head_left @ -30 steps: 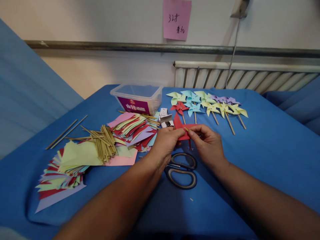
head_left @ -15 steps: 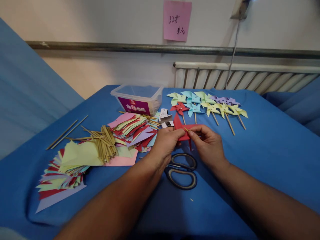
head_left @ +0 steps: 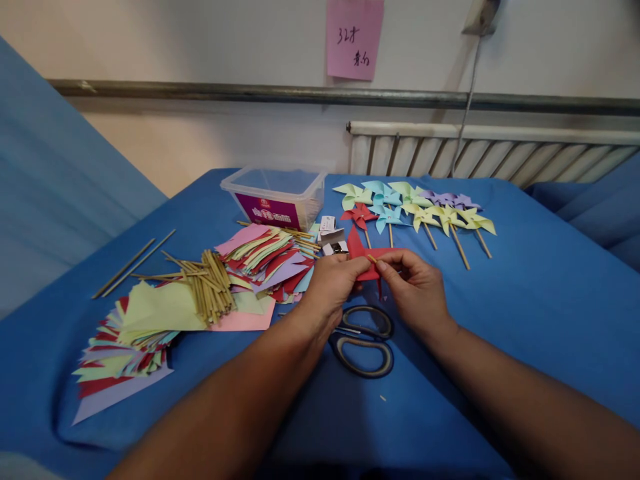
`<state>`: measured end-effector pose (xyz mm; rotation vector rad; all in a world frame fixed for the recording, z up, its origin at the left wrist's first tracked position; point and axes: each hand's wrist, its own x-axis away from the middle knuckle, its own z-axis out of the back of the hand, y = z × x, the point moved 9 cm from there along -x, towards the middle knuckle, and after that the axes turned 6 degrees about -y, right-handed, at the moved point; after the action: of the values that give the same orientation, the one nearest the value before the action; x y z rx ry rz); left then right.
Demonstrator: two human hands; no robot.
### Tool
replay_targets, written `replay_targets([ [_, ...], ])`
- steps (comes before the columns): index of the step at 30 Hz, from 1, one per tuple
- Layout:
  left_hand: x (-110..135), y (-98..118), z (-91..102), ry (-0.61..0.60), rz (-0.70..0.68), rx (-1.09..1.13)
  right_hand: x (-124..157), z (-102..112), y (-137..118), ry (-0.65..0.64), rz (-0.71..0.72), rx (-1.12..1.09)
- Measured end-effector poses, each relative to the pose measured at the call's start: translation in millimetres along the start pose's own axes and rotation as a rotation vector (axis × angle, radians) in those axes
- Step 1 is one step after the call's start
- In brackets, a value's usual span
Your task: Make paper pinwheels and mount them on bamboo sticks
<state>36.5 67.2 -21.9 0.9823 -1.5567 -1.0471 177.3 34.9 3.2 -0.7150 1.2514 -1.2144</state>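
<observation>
A red paper pinwheel [head_left: 357, 245] is held up in front of me, its folded blades spread between my two hands. My left hand [head_left: 333, 280] is closed on its left side, thumb over the paper. On the right, my right hand [head_left: 417, 283] pinches a short, thin yellowish piece [head_left: 373, 259] against the pinwheel's middle; its far end is hidden by the fingers. Black-handled scissors [head_left: 367, 340] lie just below the hands, blades partly under my left wrist. Beyond the left hand stands a small open box [head_left: 334, 243] with dark small things inside.
Finished pinwheels on sticks [head_left: 421, 216] lie at the back right. A clear plastic tub [head_left: 273, 200] stands at the back. To the left are a bundle of sticks [head_left: 213, 290], piled paper pieces [head_left: 267, 257], more fanned paper [head_left: 125, 347] and two longer sticks [head_left: 133, 267].
Hardly anything differs: both hands keep their grip on the red pinwheel, and the view has shifted very slightly.
</observation>
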Motion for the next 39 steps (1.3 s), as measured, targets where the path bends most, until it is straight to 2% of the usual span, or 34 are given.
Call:
replay_targets([
  [17,-0.8,0.4,0.4,-0.012,-0.013,0.006,-0.2,2.2,-2.8,0.012,0.061,0.089],
  [32,0.0,0.7,0.6,-0.004,0.002,0.015,-1.6,0.4,3.3,0.001,0.02,0.01],
  [39,0.6,0.4,-0.2,-0.007,0.008,0.023,-1.2,2.5,-1.9,0.012,0.07,0.096],
])
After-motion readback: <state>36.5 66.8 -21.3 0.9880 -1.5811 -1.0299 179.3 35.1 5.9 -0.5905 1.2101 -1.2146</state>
